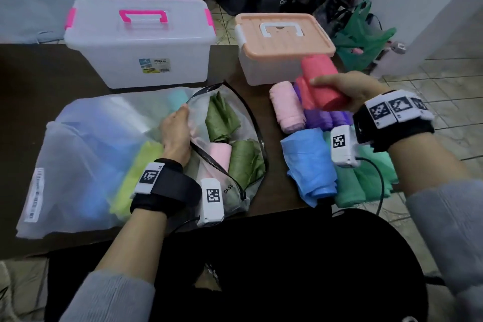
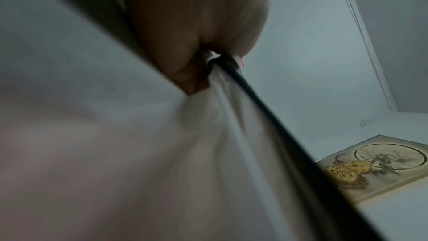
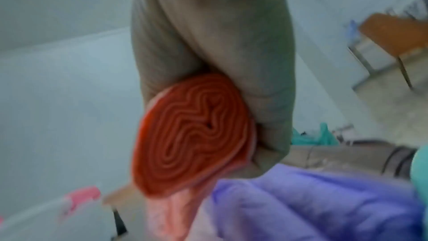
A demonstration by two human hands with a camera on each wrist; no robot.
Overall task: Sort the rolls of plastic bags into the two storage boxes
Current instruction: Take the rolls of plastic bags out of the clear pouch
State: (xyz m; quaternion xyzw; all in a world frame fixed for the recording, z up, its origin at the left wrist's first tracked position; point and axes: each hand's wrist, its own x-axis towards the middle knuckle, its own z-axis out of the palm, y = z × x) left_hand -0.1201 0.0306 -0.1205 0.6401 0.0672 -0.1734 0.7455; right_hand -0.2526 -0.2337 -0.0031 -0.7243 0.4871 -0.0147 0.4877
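Note:
My right hand (image 1: 342,91) grips a red roll of bags (image 1: 322,81) (image 3: 192,135) above the loose rolls at the right: a pink roll (image 1: 287,107), purple rolls (image 1: 324,117) (image 3: 312,204), a blue roll (image 1: 308,162) and green rolls (image 1: 366,178). My left hand (image 1: 177,133) pinches the black-edged rim of a translucent zip bag (image 1: 88,154) (image 2: 231,135) that holds more rolls, among them olive green ones (image 1: 222,117) and a pink one (image 1: 220,157). Both storage boxes stand shut at the back: a clear box with a pink handle (image 1: 141,42) and a smaller box with a peach lid (image 1: 282,44).
The dark table (image 1: 52,78) ends just right of the green rolls. Beyond it, dark bags and a green plastic bag (image 1: 366,34) lie on the tiled floor. My lap in black cloth sits below the table's near edge.

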